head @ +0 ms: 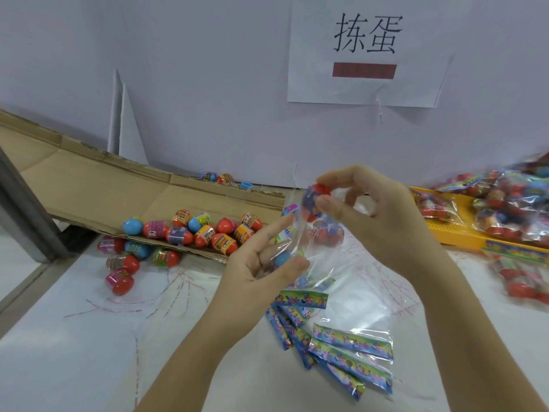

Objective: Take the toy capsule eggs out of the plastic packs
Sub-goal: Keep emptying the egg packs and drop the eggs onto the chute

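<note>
left hand (258, 272) grips 1 clear pack (326, 254) | right hand (383, 221) pinches 1 egg (313, 203) | loose eggs (205, 234): roughly 15 by cardboard (118, 185)

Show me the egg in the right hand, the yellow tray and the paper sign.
egg (309, 204), head view, purple wrapped side.
yellow tray (457, 238), head view, front rim.
paper sign (312, 84), head view, blank lower-left area.

The left hand (261, 275) and right hand (383, 224) are bare, both forearms (190, 358) unsleeved.
</note>
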